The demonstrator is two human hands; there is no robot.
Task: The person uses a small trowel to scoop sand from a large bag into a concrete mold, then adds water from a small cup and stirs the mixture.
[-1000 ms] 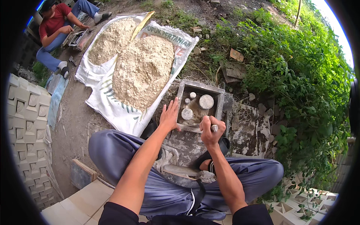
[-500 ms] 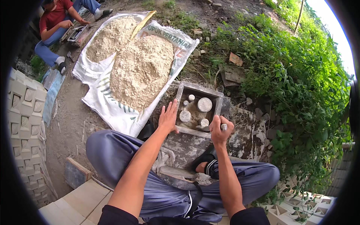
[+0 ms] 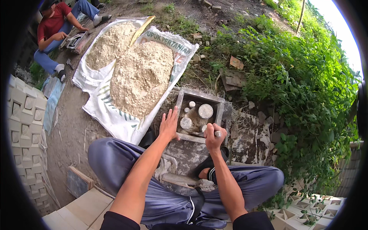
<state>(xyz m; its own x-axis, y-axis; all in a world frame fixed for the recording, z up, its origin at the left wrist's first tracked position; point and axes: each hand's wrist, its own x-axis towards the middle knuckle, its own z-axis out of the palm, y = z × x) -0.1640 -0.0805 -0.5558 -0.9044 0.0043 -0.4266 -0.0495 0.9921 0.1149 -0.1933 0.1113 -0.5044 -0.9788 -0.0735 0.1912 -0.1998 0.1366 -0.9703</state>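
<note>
A square mould box [image 3: 203,93] with grey, worn walls lies on the ground before me. Round, pale-topped cylinders of different sizes stand inside it, among them a large one [image 3: 205,111] and a medium one [image 3: 186,123]. Grey-brown powder covers the floor between them. My left hand [image 3: 168,126] rests against the box's left wall, fingers stretched out. At the near right corner my right hand [image 3: 214,138] is closed round a tool [image 3: 218,133] whose rounded grey handle end pokes out of the fist. Its working end, low in the box, is mostly hidden.
White sacks [image 3: 100,123] heaped with pale powder [image 3: 143,74] lie beyond my left hand. Patterned blocks [image 3: 25,130] are stacked at left. A person [image 3: 57,27] sits working at far left. Green plants [image 3: 295,80] crowd the right; a worn slab [image 3: 249,138] lies beside the box.
The view has shifted slightly, so the box sits a little lower and further left. My right hand stays closed on the tool at the near right corner; my left hand keeps its place.
</note>
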